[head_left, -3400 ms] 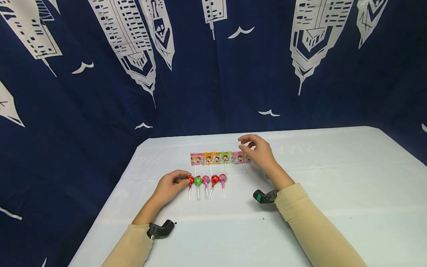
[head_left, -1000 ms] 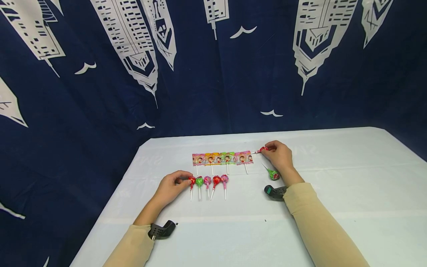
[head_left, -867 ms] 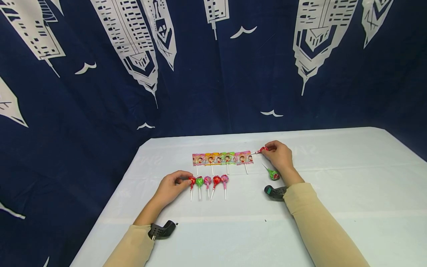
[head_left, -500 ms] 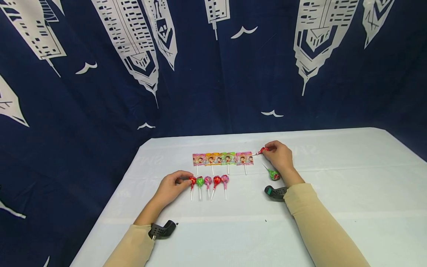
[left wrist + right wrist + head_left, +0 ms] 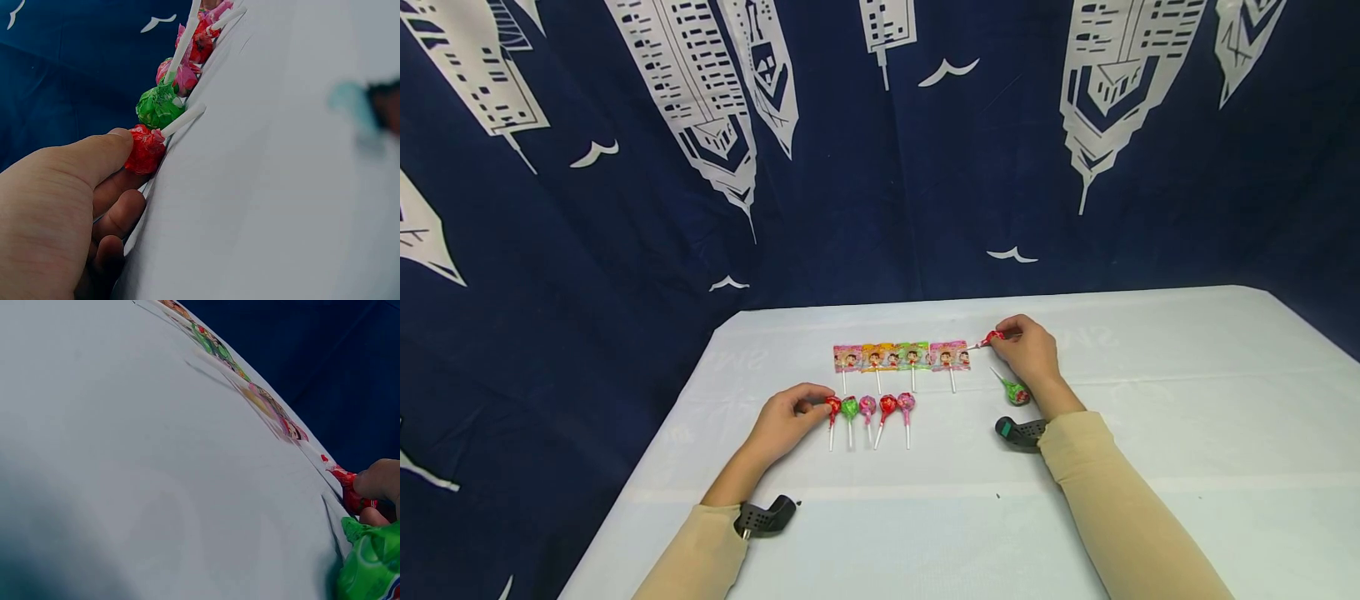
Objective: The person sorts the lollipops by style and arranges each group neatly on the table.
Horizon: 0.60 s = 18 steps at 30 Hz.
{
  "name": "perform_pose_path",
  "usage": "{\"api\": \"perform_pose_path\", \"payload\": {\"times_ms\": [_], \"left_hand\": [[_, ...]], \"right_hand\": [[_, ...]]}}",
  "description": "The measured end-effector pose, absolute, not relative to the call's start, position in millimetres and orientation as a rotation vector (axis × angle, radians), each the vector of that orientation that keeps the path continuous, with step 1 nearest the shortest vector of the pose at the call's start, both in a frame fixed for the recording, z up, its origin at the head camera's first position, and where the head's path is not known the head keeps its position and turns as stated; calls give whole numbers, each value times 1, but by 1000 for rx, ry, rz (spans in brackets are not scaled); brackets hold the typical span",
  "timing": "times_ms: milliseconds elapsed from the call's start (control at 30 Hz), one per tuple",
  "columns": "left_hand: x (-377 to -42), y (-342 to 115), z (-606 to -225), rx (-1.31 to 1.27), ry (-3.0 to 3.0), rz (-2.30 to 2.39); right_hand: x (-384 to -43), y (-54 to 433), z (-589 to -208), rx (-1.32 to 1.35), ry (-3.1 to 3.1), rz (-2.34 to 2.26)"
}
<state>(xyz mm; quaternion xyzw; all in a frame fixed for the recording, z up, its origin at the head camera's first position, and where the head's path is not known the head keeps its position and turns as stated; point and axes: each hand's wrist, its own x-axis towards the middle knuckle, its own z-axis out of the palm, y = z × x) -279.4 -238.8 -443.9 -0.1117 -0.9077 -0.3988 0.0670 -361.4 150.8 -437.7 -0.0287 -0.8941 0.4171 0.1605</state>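
Note:
My left hand (image 5: 786, 421) pinches the red ball lollipop (image 5: 145, 150) at the left end of the near row, thumb on its wrapper. Beside it in that row lie a green lollipop (image 5: 849, 407), a pink one (image 5: 867, 406), another red one (image 5: 887, 405) and a second pink one (image 5: 906, 402), sticks toward me. At the far row's right end, my right hand (image 5: 1028, 350) pinches a red-wrapped lollipop (image 5: 351, 490) by its head, its stick pointing left. Just nearer than that hand lies a green-and-red lollipop (image 5: 1017, 393), large in the right wrist view.
The far row holds flat-packed lollipops: a pink one (image 5: 847, 358), an orange one (image 5: 878, 357), a green one (image 5: 913, 356) and another pink one (image 5: 950, 356). All rest on a white-covered table (image 5: 880, 525). Behind it hangs a dark blue printed curtain (image 5: 865, 208).
Since the earliest frame, my right hand has gone from over the far row's right end rightward and taken hold of a red lollipop. The green-and-red lollipop has come into view. My left hand stays put.

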Motion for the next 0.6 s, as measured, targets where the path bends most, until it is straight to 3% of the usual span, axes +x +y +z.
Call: {"api": "perform_pose_path", "payload": {"times_ms": [600], "left_hand": [[-280,-240,-446,-333,-2738,-1194]], "right_hand": [[-360,152,-437,-103,-2502,1244]]}}
